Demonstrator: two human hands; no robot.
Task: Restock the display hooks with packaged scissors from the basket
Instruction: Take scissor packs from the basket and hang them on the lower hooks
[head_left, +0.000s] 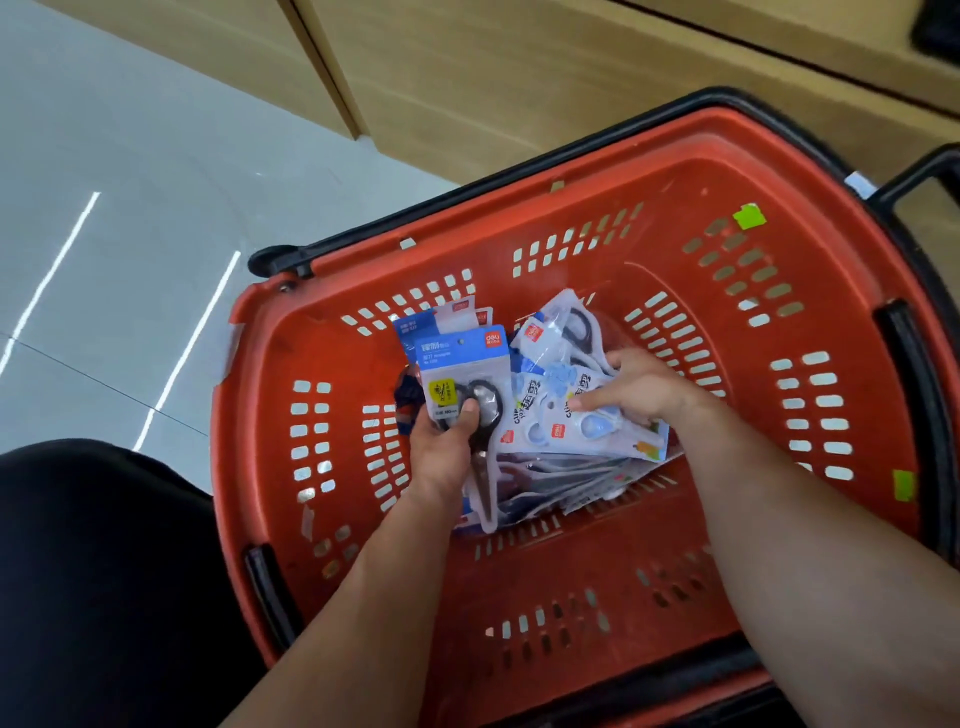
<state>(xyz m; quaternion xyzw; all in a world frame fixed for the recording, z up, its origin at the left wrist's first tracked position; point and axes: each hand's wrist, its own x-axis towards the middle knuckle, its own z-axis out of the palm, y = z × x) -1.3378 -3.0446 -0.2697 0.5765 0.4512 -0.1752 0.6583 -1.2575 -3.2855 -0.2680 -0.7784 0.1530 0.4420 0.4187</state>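
While both hands are inside the red basket (727, 135), I log the step as gathering | left hand (444, 441) grips a stack of black-handled scissors packs (457, 358) by the left wall | right hand (639, 389) rests flat, fingers straight, on blue-handled scissors packs (587, 431), centre | next: lift, align hang-holes; hooks unseen.

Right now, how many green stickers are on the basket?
2 green stickers: one on the far inner wall, one on the right wall; packs may hide more.

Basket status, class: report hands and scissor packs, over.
Left hand grips black-handled scissors pack. Right hand rests on blue-handled packs in red basket. Display hooks not in view.
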